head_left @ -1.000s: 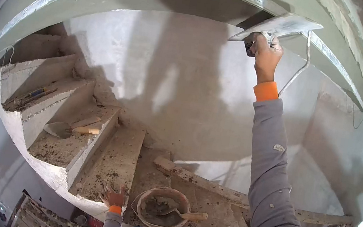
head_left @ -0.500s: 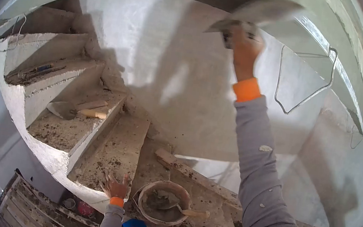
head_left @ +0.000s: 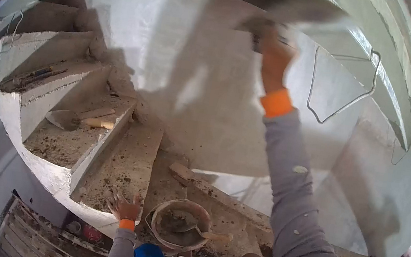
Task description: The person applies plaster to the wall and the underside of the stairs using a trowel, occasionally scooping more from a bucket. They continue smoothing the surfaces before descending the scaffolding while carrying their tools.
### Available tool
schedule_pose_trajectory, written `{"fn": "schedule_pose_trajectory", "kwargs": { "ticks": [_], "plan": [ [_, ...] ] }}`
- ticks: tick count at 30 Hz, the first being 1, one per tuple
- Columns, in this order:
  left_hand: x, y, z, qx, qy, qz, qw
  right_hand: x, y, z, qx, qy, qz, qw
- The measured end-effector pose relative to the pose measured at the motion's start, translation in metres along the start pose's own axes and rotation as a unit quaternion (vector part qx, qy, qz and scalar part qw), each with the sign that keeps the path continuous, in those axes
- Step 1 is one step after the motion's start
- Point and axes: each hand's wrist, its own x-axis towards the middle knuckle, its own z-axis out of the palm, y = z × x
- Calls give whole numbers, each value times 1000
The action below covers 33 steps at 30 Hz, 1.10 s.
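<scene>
My right hand (head_left: pixel 275 49) is raised at the top centre, its fingers wrapped round the handle of a flat metal trowel (head_left: pixel 311 11). The trowel is blurred and lies against or close to the grey underside surface above; contact is unclear. My left hand (head_left: pixel 124 205) rests with spread fingers on the edge of a dusty concrete step (head_left: pixel 123 169). Just right of it stands a bucket (head_left: pixel 156 220) of grey mortar, with a wooden-handled trowel (head_left: pixel 214 236) in it. Another trowel (head_left: pixel 65 120) lies on a higher step.
Concrete stairs (head_left: pixel 49 43) climb at the left, with a tool (head_left: pixel 40 73) on one step. A bent wire (head_left: pixel 322 118) hangs at the right. A wooden plank (head_left: pixel 227 199) lies behind the bucket. Wooden slats (head_left: pixel 28 230) are at the lower left.
The view has shifted slightly, so the stairs and bucket appear a little further left. Both hands look much as before; the raised trowel is more blurred.
</scene>
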Motion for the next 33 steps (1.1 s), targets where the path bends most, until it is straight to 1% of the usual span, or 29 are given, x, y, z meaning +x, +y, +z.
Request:
{"fn": "schedule_pose_trajectory", "kwargs": {
  "ticks": [1,3,5,7,8,9,11,12,14,15,16,17,19,21,22,23,25,26,27,28,29,31,33],
  "plan": [
    [1,0,-1,-3,9,6,1000,8,27,-31,65,73,55,994],
    [-1,0,-4,-6,16,11,1000,22,31,-83,49,120,22,991],
    [-2,0,-6,-6,15,7,1000,42,35,-115,56,126,28,990],
    [-3,-1,-9,-14,20,14,1000,52,34,-114,109,96,14,989],
    [-3,-1,-10,-19,23,18,999,56,32,-108,136,80,6,987],
    [-1,1,-9,-25,16,13,999,59,36,-97,112,72,-2,991],
    [-1,-2,-8,-27,0,7,1000,45,35,-49,62,63,-14,996],
    [-1,1,-14,-38,-1,8,999,44,30,-24,-98,43,-155,982],
    [-6,4,-27,-55,-3,11,998,38,18,39,-202,53,-229,951],
    [-5,3,-21,-53,23,15,998,34,18,71,-149,83,-168,971],
    [-3,1,-10,-49,47,20,997,37,29,91,-340,78,-294,890],
    [-2,-1,-1,-47,71,25,996,36,38,107,-510,65,-406,755],
    [3,-7,10,-11,72,21,997,19,30,147,-508,123,-437,732],
    [0,-2,7,-1,64,18,998,14,35,145,-485,57,-417,766],
    [-3,1,-10,-7,57,18,998,11,37,142,-475,23,-406,781],
    [-6,5,-18,-14,51,18,998,6,29,127,-442,2,-406,800],
    [-3,3,-13,-2,42,16,999,-1,9,71,-377,-37,-407,831],
    [-2,2,-10,-8,46,20,999,-5,11,44,-216,-44,-235,947],
    [-3,3,-10,-14,50,23,998,-8,17,15,-42,-46,-44,997],
    [-4,6,-21,-25,16,9,1000,-6,19,-15,-36,-35,-34,998],
    [-4,6,-16,-20,28,13,999,1,21,-45,-29,-21,-23,999],
    [-1,2,-7,-6,51,19,998,23,33,-100,-58,1,-39,998],
    [-6,3,-13,-8,31,17,999,39,30,-127,19,69,30,997]
  ]
}}
